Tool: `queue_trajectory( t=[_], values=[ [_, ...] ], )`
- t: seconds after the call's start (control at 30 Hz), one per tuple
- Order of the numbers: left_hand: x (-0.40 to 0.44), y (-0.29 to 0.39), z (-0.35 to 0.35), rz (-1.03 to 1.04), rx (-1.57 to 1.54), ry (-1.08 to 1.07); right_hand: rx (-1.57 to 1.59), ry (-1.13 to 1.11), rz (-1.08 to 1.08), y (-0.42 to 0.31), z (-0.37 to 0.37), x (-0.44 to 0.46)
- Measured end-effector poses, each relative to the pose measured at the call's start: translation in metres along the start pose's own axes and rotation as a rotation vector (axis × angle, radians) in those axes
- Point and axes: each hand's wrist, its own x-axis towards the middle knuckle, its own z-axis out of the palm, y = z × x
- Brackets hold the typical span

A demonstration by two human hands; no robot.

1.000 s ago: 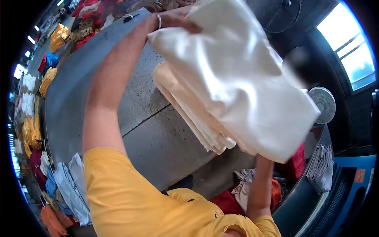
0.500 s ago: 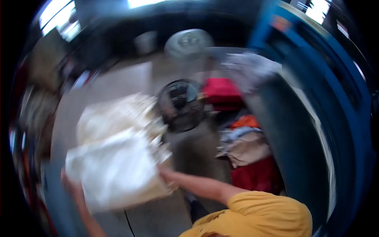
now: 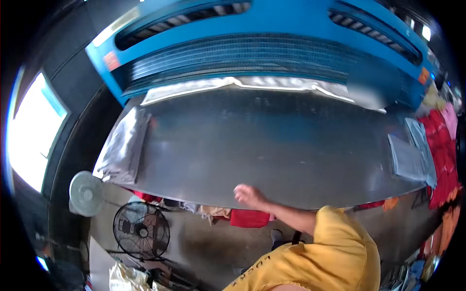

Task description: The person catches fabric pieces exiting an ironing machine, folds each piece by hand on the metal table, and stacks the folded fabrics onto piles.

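My right hand (image 3: 250, 196) is over the front edge of a broad grey metal table (image 3: 272, 150). Its fingers are loosely bent and slightly blurred, with nothing seen in them. Its arm comes out of a yellow sleeve (image 3: 344, 237). My left hand is out of view. Beyond the table stands a wide blue machine (image 3: 281, 22), with a strip of white cloth (image 3: 194, 89) along its opening. A folded stack of pale grey cloth (image 3: 124, 145) lies at the table's left end. Folded light blue cloth (image 3: 407, 157) lies at its right end.
Below the front edge, a black floor fan (image 3: 141, 232) and a pale round fan (image 3: 86, 194) stand at left. Cream cloth (image 3: 127, 279) shows at the bottom left. Red cloth (image 3: 250, 218) sits under the table edge, and more red cloth (image 3: 439, 150) hangs at right.
The view has swung right from the cream cloth stack to the blue machine and metal table. My right hand has come off the cloth; my left hand has left the view.
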Motion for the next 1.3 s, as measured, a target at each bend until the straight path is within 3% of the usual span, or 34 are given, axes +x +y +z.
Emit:
queue_trajectory(
  t=[0.03,0.13,0.2,0.3,0.4,0.53,0.63,0.7,0.73,0.77,0.83,0.9,0.97,1.0,1.07,1.17,1.2,1.23,1.27,1.3],
  values=[
    [0.013,0.035,0.031,0.048,-0.184,-0.055,0.144,0.139,0.136,0.017,-0.047,0.004],
    [0.036,0.179,0.107,0.257,-0.617,-0.323,-0.312,0.561,0.007,0.052,-0.181,0.001],
    [0.028,0.349,0.122,0.592,-0.620,-0.433,-0.639,0.768,0.042,0.079,-0.252,0.002],
    [0.020,0.529,0.195,0.906,-0.649,-0.533,-1.070,1.025,0.114,0.113,-0.322,-0.014],
    [0.000,0.686,0.234,1.144,-0.709,-0.604,-1.087,1.015,0.072,0.117,-0.346,-0.036],
    [-0.012,0.853,0.297,1.233,-0.657,-0.630,-1.031,0.986,0.160,0.100,-0.343,-0.027],
    [-0.004,0.968,0.343,1.357,-0.426,-0.526,-1.070,0.967,0.212,0.096,-0.351,-0.019],
    [-0.010,1.029,0.376,1.384,-0.435,-0.113,-1.055,0.953,0.224,0.092,-0.355,-0.014],
    [-0.009,1.065,0.410,1.404,-0.543,-0.085,-1.045,0.951,0.259,0.092,-0.353,-0.013],
    [-0.011,1.092,0.416,1.396,-0.558,-0.077,-1.037,0.946,0.289,0.092,-0.354,-0.011],
    [-0.034,1.138,0.430,1.243,-0.591,-0.378,-1.032,0.939,0.330,0.096,-0.361,-0.006],
    [-0.067,1.144,0.422,1.358,-0.799,-0.407,-1.024,0.930,0.366,0.094,-0.358,-0.006],
    [-0.095,1.099,0.397,1.410,-0.895,-0.371,-1.034,0.924,0.337,0.092,-0.356,-0.006],
    [-0.103,1.063,0.380,1.443,-0.822,-0.541,-1.027,0.927,0.333,0.091,-0.356,-0.007],
    [-0.119,0.966,0.367,1.534,-1.084,-0.463,-1.019,0.935,0.345,0.096,-0.353,-0.010],
    [-0.105,0.808,0.333,1.760,-0.974,-0.789,-0.995,0.966,0.346,0.091,-0.349,-0.015],
    [-0.084,0.774,0.293,1.645,-0.970,-0.959,-0.676,1.143,0.397,0.115,-0.351,-0.020],
    [-0.055,0.727,0.294,1.528,-0.839,-0.793,-0.344,1.293,0.434,0.133,-0.356,-0.022],
    [-0.014,0.667,0.299,1.400,-0.688,-0.615,0.192,1.350,0.285,0.112,-0.369,-0.026],
    [0.018,0.632,0.309,1.213,-0.755,-0.637,0.715,1.343,0.136,0.093,-0.385,-0.022]
  ],
)
